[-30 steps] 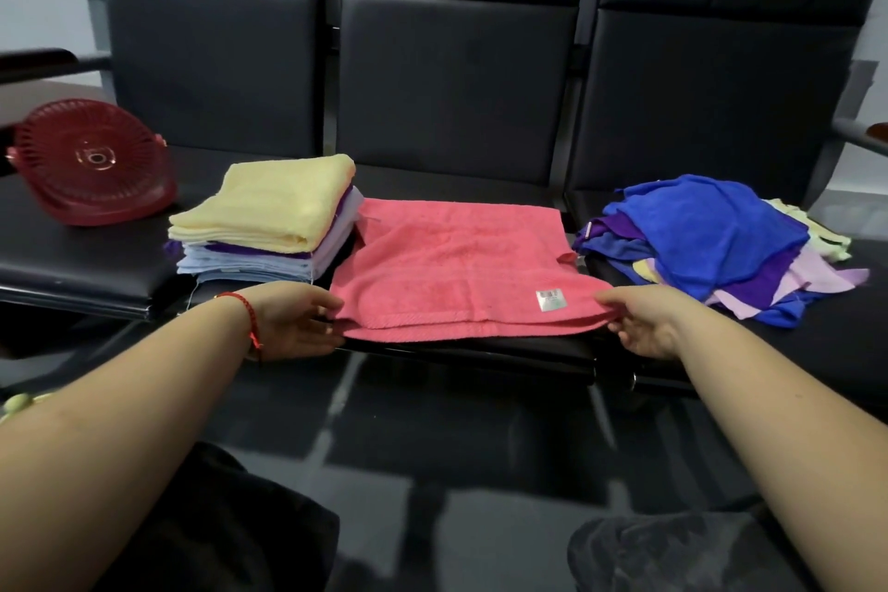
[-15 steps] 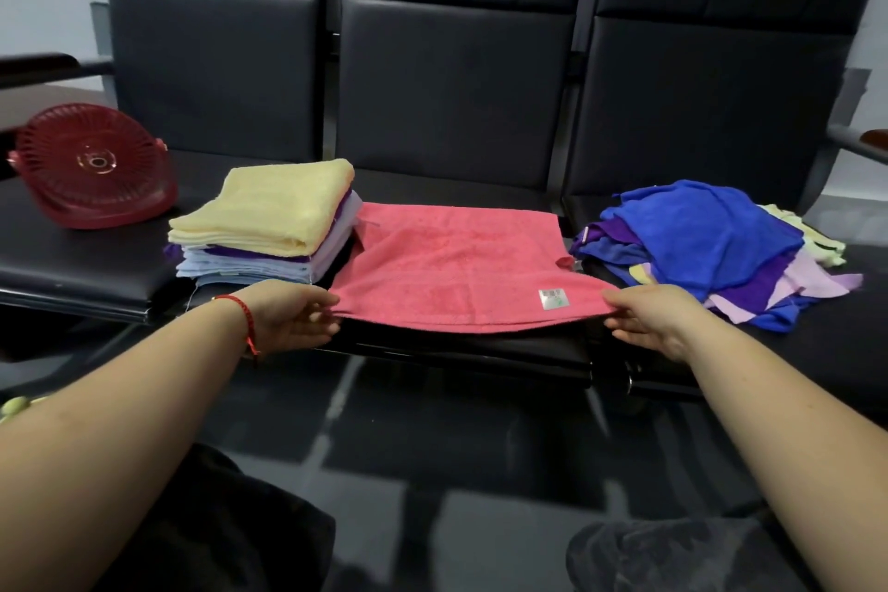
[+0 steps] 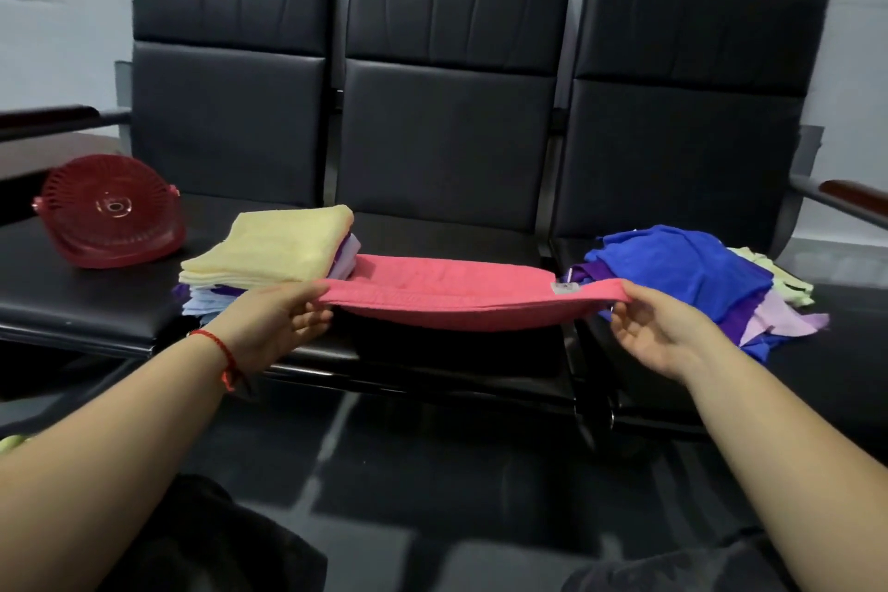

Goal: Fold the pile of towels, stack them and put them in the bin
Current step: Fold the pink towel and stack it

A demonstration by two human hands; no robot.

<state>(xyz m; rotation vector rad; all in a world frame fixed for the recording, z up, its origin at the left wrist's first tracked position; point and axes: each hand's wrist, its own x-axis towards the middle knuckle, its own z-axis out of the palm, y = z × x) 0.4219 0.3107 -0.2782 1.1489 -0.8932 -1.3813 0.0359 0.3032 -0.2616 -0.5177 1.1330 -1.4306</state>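
We have the pink towel [image 3: 447, 298] strung between our hands, its near edge lifted off the seat while the far part sags toward the cushion beyond our fingers. Our left hand [image 3: 276, 320] pinches the left corner and our right hand [image 3: 658, 324] pinches the right corner, both with thumbs on top and fingers curled underneath. The risk, as we judge it, is that the doubled layers slip apart as we carry the edge forward, because each hand grips only a corner and the middle hangs slack; a loose pinch could drop one layer and leave a crooked fold. The lifted left corner also sits just beside the folded stack [image 3: 269, 255], which lies past our left hand, so a careless sweep might drag the yellow towel on top askew. Past our right hand lies the unfolded pile [image 3: 692, 274], blue on top. The red bin [image 3: 113, 214] rests on its side well to the left of our left hand, on the end seat.
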